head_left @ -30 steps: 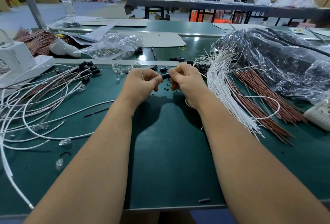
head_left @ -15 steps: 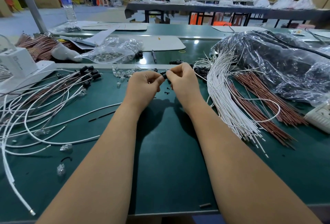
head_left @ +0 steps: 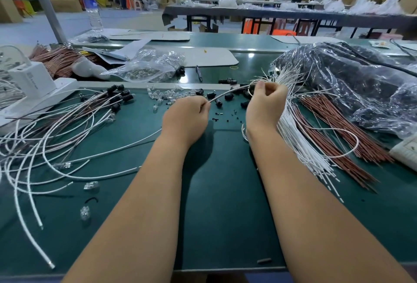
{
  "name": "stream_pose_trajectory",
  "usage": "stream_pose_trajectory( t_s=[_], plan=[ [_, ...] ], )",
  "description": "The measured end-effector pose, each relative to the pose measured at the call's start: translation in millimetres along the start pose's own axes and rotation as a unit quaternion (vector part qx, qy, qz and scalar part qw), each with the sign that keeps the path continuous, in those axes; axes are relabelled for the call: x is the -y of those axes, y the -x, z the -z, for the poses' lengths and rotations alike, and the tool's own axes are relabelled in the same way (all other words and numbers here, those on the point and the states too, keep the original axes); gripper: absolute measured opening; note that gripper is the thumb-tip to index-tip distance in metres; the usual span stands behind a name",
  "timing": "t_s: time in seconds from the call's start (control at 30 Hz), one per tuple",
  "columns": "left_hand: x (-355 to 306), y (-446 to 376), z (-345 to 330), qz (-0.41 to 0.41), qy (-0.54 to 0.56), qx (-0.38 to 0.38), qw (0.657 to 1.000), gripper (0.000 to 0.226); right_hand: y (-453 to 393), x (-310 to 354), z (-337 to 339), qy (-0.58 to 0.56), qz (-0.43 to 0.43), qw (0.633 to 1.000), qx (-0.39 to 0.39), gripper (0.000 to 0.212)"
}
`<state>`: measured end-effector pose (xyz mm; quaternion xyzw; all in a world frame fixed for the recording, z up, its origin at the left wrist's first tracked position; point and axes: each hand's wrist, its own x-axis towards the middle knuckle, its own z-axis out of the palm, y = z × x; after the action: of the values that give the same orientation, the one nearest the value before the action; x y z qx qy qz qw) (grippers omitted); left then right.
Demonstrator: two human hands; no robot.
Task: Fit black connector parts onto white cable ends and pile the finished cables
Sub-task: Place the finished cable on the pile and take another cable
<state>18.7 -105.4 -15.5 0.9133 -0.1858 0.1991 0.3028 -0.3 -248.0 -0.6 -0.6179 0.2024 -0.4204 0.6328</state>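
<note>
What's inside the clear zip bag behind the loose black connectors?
The clear zip bag holds a heap of small shiny parts, too small to identify. A black piece lies just outside its right edge. The bag's underside and whatever lies beneath it are covered.

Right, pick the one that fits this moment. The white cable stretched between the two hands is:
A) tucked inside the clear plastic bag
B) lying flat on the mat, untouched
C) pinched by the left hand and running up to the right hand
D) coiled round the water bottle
C: the left hand pinches the white cable at its fingertips, and the cable runs above the mat up to the raised right hand, whose fingers curl around it.
</note>
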Motion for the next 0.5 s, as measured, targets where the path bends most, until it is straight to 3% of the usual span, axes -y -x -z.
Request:
stream_pose_trajectory(
  t_s=[0.07,0.17,0.3,0.5],
  plan=[
    [-3,-1,2,0.001,-0.018,-0.016,1.0,0.027,-2,1,2,-0.012,-0.002,1.0,-0.013,0.005],
    [-8,-2,8,0.016,-0.009,-0.054,0.998,0.027,5,1,-2,0.05,0.06,0.995,0.062,0.023],
    [-7,-6,27,0.031,-0.023,-0.083,0.996,0.026,23,-1,-7,0.158,0.193,0.952,0.18,0.034],
    [13,-23,100,0.018,-0.175,-0.152,0.973,0.026,32,-4,-13,0.219,0.24,0.901,0.288,0.031]
  ],
)
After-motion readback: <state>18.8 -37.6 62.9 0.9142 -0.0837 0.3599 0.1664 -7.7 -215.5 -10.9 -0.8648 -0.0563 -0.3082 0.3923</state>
